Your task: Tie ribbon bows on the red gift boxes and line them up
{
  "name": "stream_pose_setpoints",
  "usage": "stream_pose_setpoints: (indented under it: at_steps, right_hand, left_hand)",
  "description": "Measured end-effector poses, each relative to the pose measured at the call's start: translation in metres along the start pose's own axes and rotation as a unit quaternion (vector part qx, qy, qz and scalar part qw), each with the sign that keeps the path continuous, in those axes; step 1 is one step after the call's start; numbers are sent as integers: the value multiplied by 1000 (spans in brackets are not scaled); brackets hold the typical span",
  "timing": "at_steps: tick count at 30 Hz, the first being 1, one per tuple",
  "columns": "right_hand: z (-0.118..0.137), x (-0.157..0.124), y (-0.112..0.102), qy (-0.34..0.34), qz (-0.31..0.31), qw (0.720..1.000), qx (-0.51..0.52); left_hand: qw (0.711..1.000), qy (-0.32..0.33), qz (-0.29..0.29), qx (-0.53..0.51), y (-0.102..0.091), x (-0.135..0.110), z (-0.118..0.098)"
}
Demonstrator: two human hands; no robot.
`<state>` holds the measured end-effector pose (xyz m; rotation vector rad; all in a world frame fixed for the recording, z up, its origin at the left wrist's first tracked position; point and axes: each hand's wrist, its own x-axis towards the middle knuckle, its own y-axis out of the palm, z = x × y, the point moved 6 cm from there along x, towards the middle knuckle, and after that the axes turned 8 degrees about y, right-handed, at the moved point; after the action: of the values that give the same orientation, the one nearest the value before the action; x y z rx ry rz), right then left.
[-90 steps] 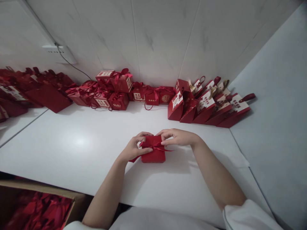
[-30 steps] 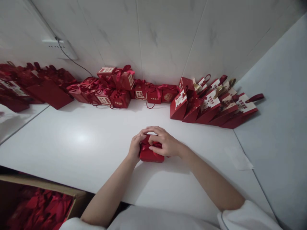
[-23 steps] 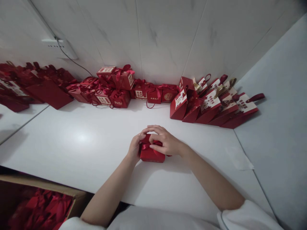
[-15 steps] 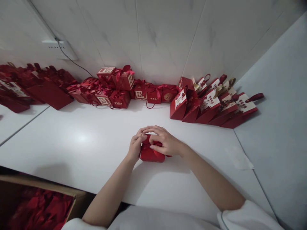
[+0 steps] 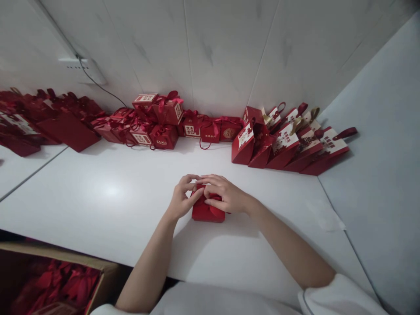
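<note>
A small red gift box (image 5: pixel 207 214) with a red ribbon (image 5: pixel 217 211) on its top rests on the white table in front of me. My left hand (image 5: pixel 184 197) is at its left far corner, thumb laid on the top and fingers bent over the far edge. From the right, my right hand (image 5: pixel 226 194) reaches across the top with fingers curled, thumb and forefinger closed at the ribbon. Both hands' fingertips nearly meet at the far edge. The hands hide much of the box top, and the exact pinch is hard to see.
Red gift boxes (image 5: pixel 166 136) with ribbons stand along the wall. Upright red bags (image 5: pixel 284 146) with handles fill the back right, and more red bags (image 5: pixel 70 129) stand at the left. A cardboard box (image 5: pixel 108 273) of red items is at lower left. Tissue (image 5: pixel 328 218) lies right.
My left hand has shifted slightly left off the box's side, its palm turning outward and its thumb now stretched over the top. The right hand and the box have stayed nearly still.
</note>
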<state>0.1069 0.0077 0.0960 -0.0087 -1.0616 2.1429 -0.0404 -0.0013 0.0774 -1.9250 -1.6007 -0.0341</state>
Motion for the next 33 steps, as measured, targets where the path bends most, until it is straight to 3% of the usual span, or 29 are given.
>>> stream_pose_setpoints:
  at_steps: [3,6,13,20,27,33]
  right_hand:
    - [1,0,0,-8,-3,1000,8]
    - [0,0,0,-6,-2,1000,9]
    - [0,-1,0,2,7,1000,10]
    - [-1,0,-1,9,9,1000,10]
    - [-2,0,-1,5,6,1000,14]
    - [0,-1,-7,25,21,998,52]
  left_hand:
    - [993,-44,45,-101,4,0,7]
    - [973,-91,52,-207,10,-2,12]
    - [910,-182,-14,-372,27,-9,20]
    - [876,-228,-69,-420,34,-13,30]
    - [880,-219,-82,-414,34,-12,27]
    - [950,-114,-46,-288,20,-5,20]
